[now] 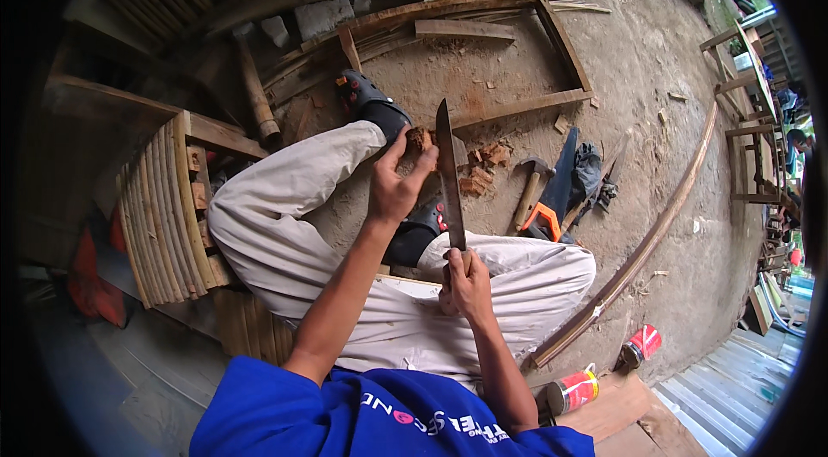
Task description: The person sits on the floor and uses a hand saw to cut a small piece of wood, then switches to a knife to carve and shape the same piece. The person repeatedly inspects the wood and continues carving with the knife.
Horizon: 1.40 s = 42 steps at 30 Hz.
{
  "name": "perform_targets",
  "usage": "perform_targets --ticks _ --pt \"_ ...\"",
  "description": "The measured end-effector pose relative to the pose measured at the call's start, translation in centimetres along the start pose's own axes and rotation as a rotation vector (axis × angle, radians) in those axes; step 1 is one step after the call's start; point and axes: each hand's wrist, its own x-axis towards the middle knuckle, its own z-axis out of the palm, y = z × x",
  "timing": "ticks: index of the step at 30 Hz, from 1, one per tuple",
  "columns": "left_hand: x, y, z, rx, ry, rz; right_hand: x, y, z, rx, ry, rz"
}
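Note:
My right hand [471, 286] is closed round the handle of a machete [449, 177], near my lap. Its long dark blade points away from me, tip uppermost in the picture. My left hand [399, 183] grips a small rough chunk of reddish-brown wood [420, 139], just left of the blade. Fingers cover part of the chunk, and whether the blade touches it I cannot tell. Several similar wood pieces [477, 179] lie on the dirt floor beyond the blade, to its right.
Right of the wood pieces lie a claw hammer [528, 196] and an orange-handled saw [559, 181]. A long wooden pole [647, 246] crosses the floor at right. Two red-labelled cans [573, 392] stand near my right elbow. A wooden frame [523, 103] lies ahead; a slatted wooden piece [164, 215] stands left.

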Motion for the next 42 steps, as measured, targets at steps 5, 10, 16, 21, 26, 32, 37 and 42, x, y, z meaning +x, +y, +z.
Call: perform_targets --ticks 5,10,16,21,26,32,37,42 --pt "-0.9 1.4 0.9 0.287 -0.071 -0.009 1.6 -0.1 0.8 0.016 0.001 0.064" --pt "-0.8 0.5 -0.2 0.199 -0.024 0.05 5.2 -1.6 1.5 0.155 -0.126 0.095" --pt "-1.7 -1.0 -3.9 -0.041 -0.23 -0.06 7.3 -3.2 1.7 0.564 -0.462 0.322" --pt "-3.1 -0.9 -2.3 -0.072 -0.1 -0.012 5.9 -2.8 0.1 0.619 -0.164 0.258" --pt "-2.9 -0.7 -1.2 -0.105 -0.082 0.037 2.4 -1.9 -2.3 0.205 0.037 0.126" --pt "-2.8 -1.3 -0.8 -0.184 -0.054 -0.078 0.5 -1.9 0.0 -0.317 0.16 -0.15" --pt "-2.1 -2.0 -1.8 -0.021 -0.023 0.012 2.7 -1.5 1.5 -0.021 0.077 -0.152" --pt "-1.2 -2.0 -3.5 0.07 -0.04 0.022 3.3 0.4 0.1 -0.212 -0.031 -0.22"
